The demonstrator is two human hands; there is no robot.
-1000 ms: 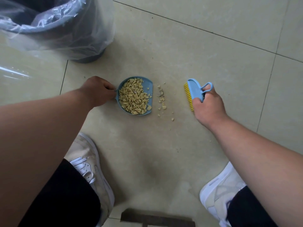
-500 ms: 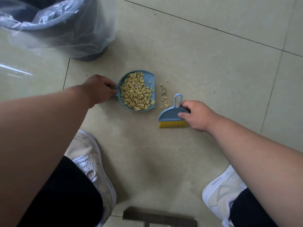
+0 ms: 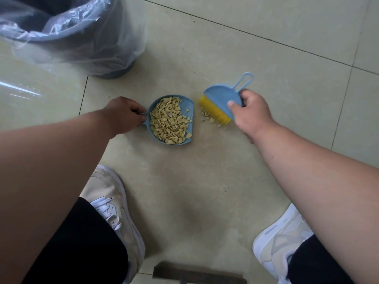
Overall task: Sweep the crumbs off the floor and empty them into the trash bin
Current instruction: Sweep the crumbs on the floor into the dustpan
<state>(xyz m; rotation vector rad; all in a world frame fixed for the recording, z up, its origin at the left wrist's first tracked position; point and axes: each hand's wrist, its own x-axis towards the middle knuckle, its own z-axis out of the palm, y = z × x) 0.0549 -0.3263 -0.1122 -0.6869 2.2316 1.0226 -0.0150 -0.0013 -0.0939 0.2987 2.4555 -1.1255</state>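
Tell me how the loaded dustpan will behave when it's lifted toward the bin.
The dustpan looks like light, stiff plastic, so it should lift easily. Its crumbs are loose and piled toward the open edge; they'll probably slide out if tipped forward. The left hand grips only the short handle, so it may wobble.

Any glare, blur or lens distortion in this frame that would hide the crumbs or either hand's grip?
Head view: a bright glare streak lies on the floor tile at far left, clear of the work. Tile lines bow from the wide-angle lens. Crumbs in the dustpan and by the brush read sharp. The left hand covers the dustpan handle. The right hand shows clearly.
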